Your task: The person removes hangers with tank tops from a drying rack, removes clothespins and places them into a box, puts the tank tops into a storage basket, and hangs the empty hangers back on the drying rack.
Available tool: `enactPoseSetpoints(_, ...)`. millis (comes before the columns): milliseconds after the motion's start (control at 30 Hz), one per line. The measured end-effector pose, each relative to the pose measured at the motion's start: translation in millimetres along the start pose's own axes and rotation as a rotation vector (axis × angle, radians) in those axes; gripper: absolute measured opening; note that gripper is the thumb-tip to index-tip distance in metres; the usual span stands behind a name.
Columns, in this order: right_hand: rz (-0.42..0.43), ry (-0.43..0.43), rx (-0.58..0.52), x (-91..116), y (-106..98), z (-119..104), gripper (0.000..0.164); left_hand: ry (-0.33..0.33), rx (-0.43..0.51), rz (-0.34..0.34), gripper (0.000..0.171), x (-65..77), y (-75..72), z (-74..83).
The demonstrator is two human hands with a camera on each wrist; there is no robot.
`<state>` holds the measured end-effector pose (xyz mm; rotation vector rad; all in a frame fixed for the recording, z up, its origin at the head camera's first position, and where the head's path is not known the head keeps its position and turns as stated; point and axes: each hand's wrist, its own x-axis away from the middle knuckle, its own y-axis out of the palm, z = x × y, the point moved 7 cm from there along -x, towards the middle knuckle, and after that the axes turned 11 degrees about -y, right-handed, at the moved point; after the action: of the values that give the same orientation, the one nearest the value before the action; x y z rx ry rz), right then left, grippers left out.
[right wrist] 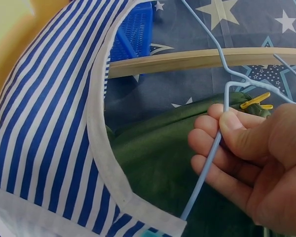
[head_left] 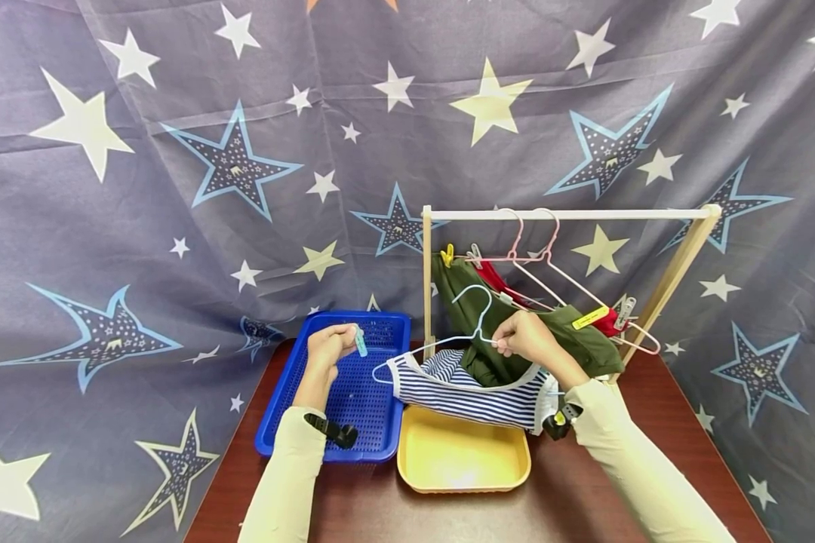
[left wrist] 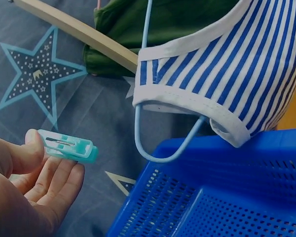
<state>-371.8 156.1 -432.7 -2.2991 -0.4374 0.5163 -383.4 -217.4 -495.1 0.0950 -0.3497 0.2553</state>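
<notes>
My right hand pinches the light blue hanger on one sloping arm, just beside its hook. From that hanger hangs a blue-and-white striped tank top, its straps over both ends; the left end of the hanger pokes out past the strap. Over the blue basket, my left hand holds a turquoise clothespin between thumb and fingers, a little apart from the left strap. At the other strap a bit of turquoise shows at the bottom of the right wrist view, mostly cut off.
A rack with a white bar bears pink hangers with a green garment and a red one, held by clothespins. The blue basket stands left, a yellow tub in front, on a brown table.
</notes>
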Motion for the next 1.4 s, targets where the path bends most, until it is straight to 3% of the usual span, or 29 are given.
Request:
enactPoseSetpoints(133,0.007,-0.008,-0.009,0.0,-1.2,0.4,0.006,0.012,0.001,-0.015,0.033,3.3,-0.5,1.6)
enactPoseSetpoints(333,0.018,0.011,-0.025,2.2,-1.7,0.3,0.008,0.082,-0.037,-0.051,0.035,12.4,5.6,14.7)
enactPoseSetpoints(600,0.034,0.015,-0.023,2.6,-2.9,1.5,0.006,0.19,-0.134,-0.086,0.028,37.7,32.2,36.6)
enactPoseSetpoints(767,0.039,0.017,-0.016,2.3,-3.2,2.6,0.005,0.271,-0.267,-0.119,0.024,54.7,54.3,40.3)
enactPoseSetpoints(1033,0.043,0.016,-0.015,1.8,-3.1,2.4,0.006,0.42,-0.459,-0.242,0.017,77.0,91.7,24.3)
enactPoseSetpoints(1400,0.035,0.003,0.02,-1.4,-4.4,3.0,0.006,0.466,-0.616,-0.401,0.019,90.0,128.9,-16.4)
